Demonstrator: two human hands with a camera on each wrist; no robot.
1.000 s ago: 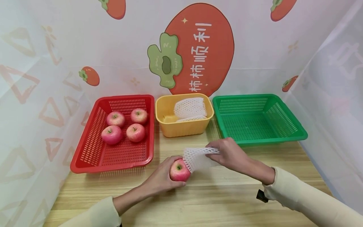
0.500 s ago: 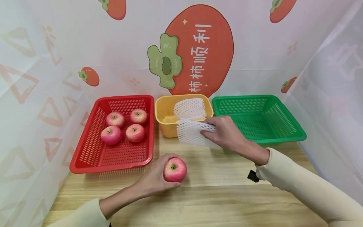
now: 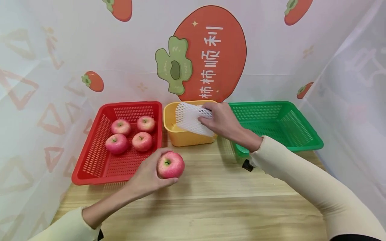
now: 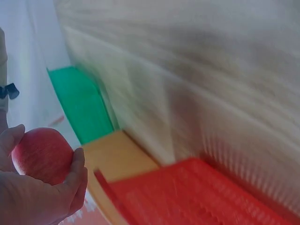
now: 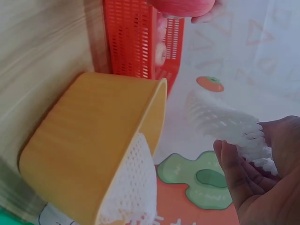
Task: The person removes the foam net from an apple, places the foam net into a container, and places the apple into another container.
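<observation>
My left hand [image 3: 147, 177] grips a pink-red apple [image 3: 171, 165], raised off the table near the front right corner of the red basket. The left wrist view shows the fingers curled round that apple [image 4: 43, 155]. With thumb and fingers my right hand [image 3: 221, 118] pinches a white foam fruit net [image 3: 190, 117], held above the yellow bin [image 3: 187, 139]. Seen from the right wrist, the foam net [image 5: 225, 119] hangs in the air beside the bin's rim, while another foam net [image 5: 133, 178] lies inside the bin.
Several apples [image 3: 142, 141] sit in the red basket [image 3: 119, 181] at the left. A green basket [image 3: 304, 147] stands to the right of the yellow bin. All three stand on a wooden table [image 3: 211, 207], with a printed cloth [image 3: 129, 50] behind.
The apple and the foam net came apart. My left hand moved left and up with the apple; my right hand carried the net back and left, over the yellow bin.
</observation>
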